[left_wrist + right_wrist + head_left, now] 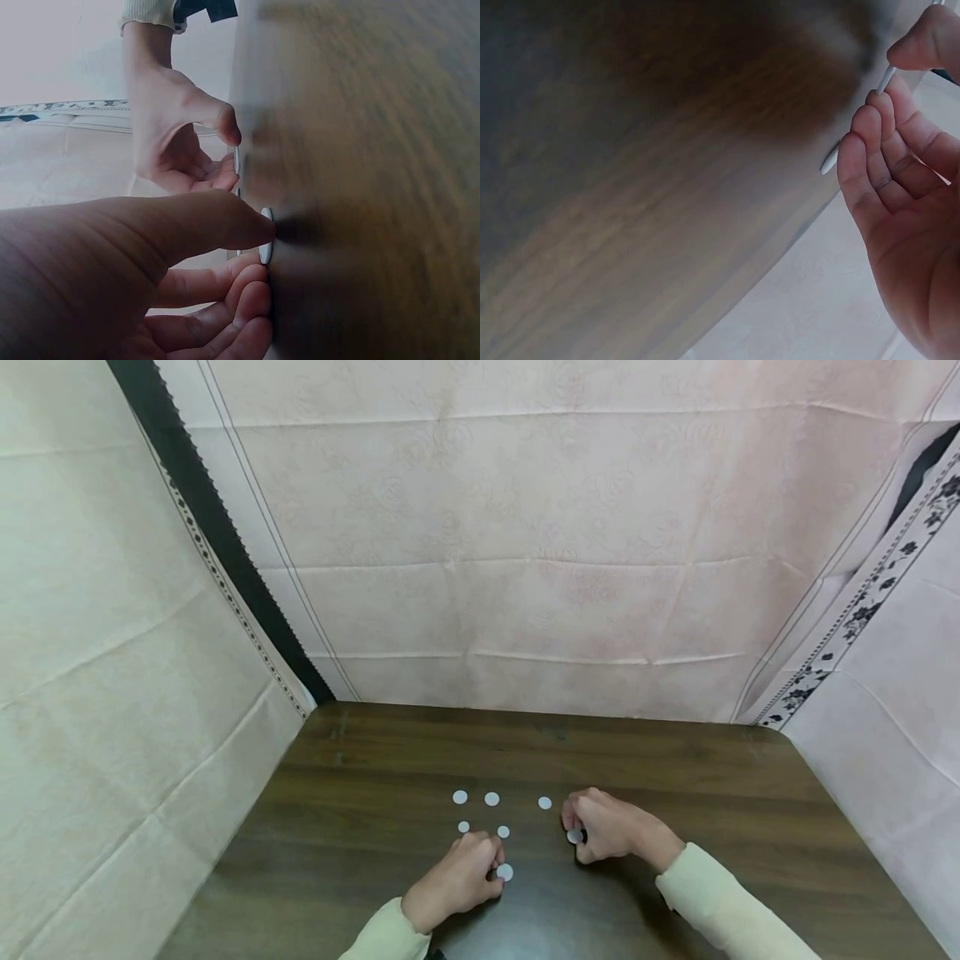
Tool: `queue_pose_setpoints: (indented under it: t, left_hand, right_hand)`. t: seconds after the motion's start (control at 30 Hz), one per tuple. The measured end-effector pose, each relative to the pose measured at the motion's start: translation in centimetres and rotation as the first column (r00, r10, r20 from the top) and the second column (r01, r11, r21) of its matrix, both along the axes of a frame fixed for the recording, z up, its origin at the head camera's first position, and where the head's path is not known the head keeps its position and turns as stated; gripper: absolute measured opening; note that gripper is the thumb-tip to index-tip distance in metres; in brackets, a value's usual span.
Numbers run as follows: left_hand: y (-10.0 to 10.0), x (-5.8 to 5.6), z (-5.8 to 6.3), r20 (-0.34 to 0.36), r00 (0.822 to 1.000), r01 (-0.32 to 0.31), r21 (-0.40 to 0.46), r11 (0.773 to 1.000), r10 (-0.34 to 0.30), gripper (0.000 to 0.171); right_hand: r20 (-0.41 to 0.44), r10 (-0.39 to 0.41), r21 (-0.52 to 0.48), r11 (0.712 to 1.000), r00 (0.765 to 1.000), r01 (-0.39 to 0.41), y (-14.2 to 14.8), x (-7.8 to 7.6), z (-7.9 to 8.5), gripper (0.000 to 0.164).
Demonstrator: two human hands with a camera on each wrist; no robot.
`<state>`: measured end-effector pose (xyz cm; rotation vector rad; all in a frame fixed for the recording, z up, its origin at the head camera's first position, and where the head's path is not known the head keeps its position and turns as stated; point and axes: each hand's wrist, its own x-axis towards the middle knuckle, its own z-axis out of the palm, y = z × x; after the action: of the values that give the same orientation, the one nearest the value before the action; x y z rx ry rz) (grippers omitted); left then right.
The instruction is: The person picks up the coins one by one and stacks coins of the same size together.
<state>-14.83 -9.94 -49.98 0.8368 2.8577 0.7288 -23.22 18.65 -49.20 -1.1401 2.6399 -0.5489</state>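
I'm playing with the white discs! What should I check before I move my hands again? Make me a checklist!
1. Left hand pinches its disc: ok.
2. Right hand pinches another disc: ok.
3. Hands apart: ok, bare table shows between them.
4. Three far discs away from both hands: ok.
5. Disc by the left knuckles not being touched: cannot tell; they meet in the head view.
6. Right hand's disc off the table: cannot tell.

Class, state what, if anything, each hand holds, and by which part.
Left hand: a white disc, pinched by its edge. Right hand: another white disc, also by its edge.
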Motion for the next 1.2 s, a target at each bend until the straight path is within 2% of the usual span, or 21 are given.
queue_pose_setpoints:
  t: [0.23,0.6,0.93,1.2]
  left_hand:
    - [-0.1,-0.1,0.1,-0.005,1.000,0.001,-0.003,1.000,-0.001,0.017]
    - [-0.3,-0.1,0.1,-0.043,0.999,0.005,-0.003,1.000,-0.005,0.017]
    - [-0.3,-0.3,0.1,-0.021,1.000,0.005,-0.011,1.000,-0.005,0.017]
    - [-0.2,-0.1,-0.1,-0.036,0.999,0.011,-0.003,1.000,-0.011,0.018]
  right_hand:
    - [0.011,0.001,-0.016,1.000,1.000,-0.001,-1.0,0.2,0.2,0.022]
    - [-0.003,0.051,-0.032,0.998,0.999,-0.051,-2.9,0.5,0.3,0.022]
    - [0.005,0.084,-0.027,0.996,0.996,-0.084,-4.9,1.4,0.1,0.022]
    - [-0.043,0.105,-0.018,0.994,0.994,-0.106,-6.2,2.3,-0.6,0.023]
